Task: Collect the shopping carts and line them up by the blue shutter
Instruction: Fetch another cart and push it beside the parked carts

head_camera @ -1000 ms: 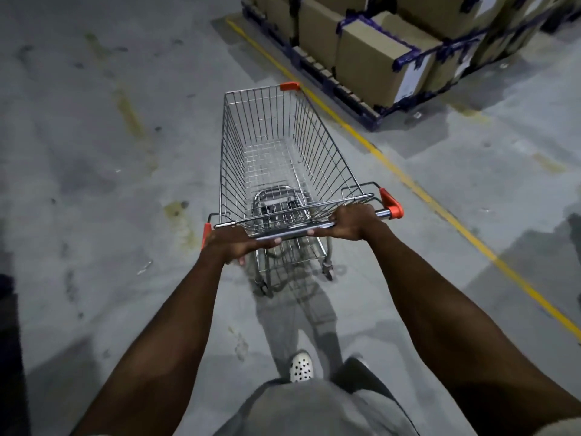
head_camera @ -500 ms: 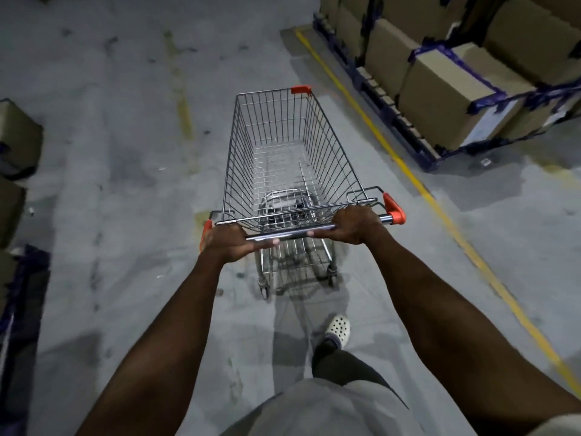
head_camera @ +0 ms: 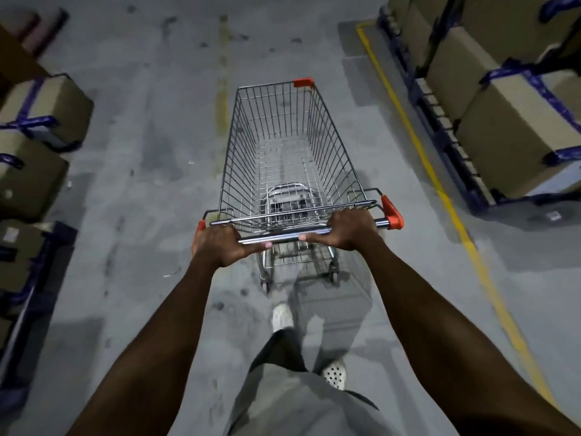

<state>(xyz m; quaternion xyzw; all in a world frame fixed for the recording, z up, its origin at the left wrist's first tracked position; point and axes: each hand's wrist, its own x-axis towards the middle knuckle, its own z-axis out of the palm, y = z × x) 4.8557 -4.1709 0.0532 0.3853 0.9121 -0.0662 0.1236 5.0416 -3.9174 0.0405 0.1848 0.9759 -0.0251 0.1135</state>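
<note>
A silver wire shopping cart [head_camera: 283,146] with orange corner caps stands straight ahead of me on the grey concrete floor, its basket empty. My left hand [head_camera: 220,243] grips the left end of the cart's metal handle bar [head_camera: 283,237]. My right hand [head_camera: 349,229] grips the right end of the same bar, just inside the orange end cap. Both arms reach forward. No blue shutter is in view.
Cardboard boxes strapped with blue tape sit on blue pallets at the right [head_camera: 503,127] and at the left [head_camera: 34,171]. A yellow floor line [head_camera: 440,190] runs along the right pallets. A faded yellow line [head_camera: 222,99] marks the aisle ahead.
The cart and I have turned left and rolled forward into the aisle. The right boxes have slid to the frame's edge, and boxes on the left have come into view.
</note>
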